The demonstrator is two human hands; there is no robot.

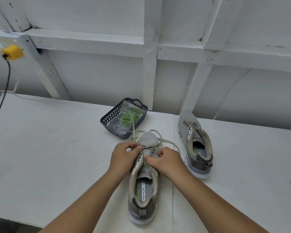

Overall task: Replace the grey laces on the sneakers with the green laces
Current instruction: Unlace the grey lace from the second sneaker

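On the bench, both hands pinched the near sneaker: left hand pulling grey lace out, right hand steadying; next, free the last eyelets, then fetch green laces at 12 o'clock.

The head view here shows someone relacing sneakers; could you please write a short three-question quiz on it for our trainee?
1. True or false: the green laces are threaded in a shoe.
2. Which sneaker shows no lace: A, the near sneaker, or B, the far sneaker?
3. What does the left hand pinch?

Key: 1. False, they lie bagged in the dark basket. 2. B. 3. The grey lace; the right hand steadies the shoe.
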